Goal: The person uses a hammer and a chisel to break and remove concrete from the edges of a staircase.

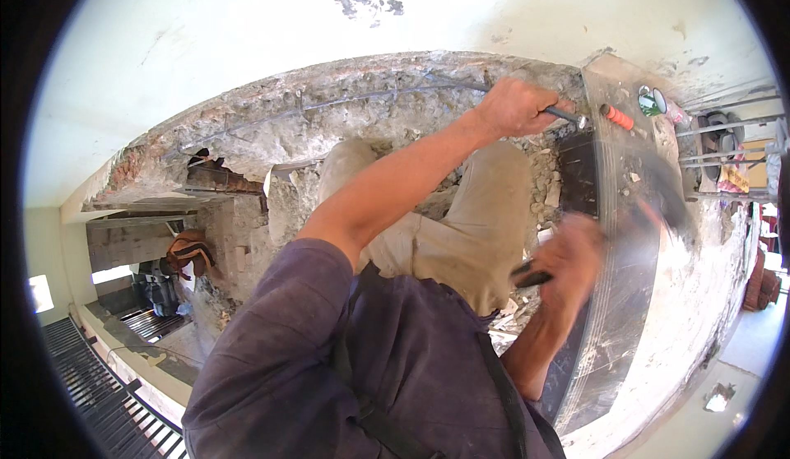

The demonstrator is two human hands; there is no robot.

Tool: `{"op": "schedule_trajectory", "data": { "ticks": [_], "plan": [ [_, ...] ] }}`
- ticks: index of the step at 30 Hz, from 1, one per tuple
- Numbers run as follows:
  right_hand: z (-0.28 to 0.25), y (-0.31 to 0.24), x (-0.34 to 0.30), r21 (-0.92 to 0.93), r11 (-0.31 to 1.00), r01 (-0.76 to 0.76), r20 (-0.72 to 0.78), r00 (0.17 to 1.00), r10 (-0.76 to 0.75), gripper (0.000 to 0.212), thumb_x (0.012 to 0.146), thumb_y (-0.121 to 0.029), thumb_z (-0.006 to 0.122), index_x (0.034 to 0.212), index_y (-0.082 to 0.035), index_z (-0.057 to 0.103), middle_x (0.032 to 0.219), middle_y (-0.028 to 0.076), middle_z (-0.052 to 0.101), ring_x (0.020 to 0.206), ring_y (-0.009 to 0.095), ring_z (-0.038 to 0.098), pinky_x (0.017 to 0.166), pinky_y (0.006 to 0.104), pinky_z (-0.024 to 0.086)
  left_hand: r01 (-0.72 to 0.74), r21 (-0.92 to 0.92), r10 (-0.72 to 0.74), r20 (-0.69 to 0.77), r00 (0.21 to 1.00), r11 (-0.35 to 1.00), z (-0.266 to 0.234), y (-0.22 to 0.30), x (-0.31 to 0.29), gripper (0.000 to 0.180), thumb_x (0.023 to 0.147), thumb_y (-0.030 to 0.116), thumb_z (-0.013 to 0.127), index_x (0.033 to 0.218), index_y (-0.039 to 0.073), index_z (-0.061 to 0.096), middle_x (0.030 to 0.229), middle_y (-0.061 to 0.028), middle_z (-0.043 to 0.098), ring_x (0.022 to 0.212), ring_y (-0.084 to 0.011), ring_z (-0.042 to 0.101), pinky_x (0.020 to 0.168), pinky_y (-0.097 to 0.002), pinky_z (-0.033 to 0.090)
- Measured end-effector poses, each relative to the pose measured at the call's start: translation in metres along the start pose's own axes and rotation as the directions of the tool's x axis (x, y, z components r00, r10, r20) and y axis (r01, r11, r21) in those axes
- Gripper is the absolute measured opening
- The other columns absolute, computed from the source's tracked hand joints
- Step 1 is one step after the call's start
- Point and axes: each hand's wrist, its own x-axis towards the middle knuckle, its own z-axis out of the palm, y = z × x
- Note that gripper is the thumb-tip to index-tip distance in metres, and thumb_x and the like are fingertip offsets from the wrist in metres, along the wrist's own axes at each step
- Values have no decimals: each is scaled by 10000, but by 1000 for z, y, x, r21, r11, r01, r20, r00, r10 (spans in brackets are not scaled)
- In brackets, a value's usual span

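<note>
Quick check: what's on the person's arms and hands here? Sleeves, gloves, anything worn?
Both hands are bare, no gloves: left hand, right hand, the right one motion-blurred. The left arm wears a dark purple-blue fabric sleeve, pushed up to about the elbow with the forearm uncovered. The right forearm is also uncovered as far as it shows. No watch, rings or markings visible.

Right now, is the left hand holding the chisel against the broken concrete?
Yes, the left hand is closed around the chisel, its tip set at the broken concrete.
</note>
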Motion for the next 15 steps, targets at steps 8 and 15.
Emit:
{"op": "schedule_trajectory", "data": {
  "ticks": [8, 15],
  "plan": [
    [-45, -85, -47, 21, 977, 213, -112, 971, -210, 286, 976, -232, 574, 753, -127, 429, 510, -49, 328, 355, 53, 249, 303, 270, 237, 104, 38, -109, 198, 974, 994, -15, 4, 6, 141, 863, 257, 724, 925, 131, 743, 689, -126, 660, 638, -333, 649, 558, -435, 502],
    [-21, -95, -16, 212, 551, 808, -117, 580, -806, 314, 912, -77, 507, 633, -148, 382, 532, -7, 354, 442, 92, 337, 488, 256, 351, 134, -22, -130, 142, 981, 991, -15, 4, 8, 202, 880, 302, 697, 899, 105, 739, 659, -152, 648, 608, -367, 636, 551, -463, 494]
  ]
}}
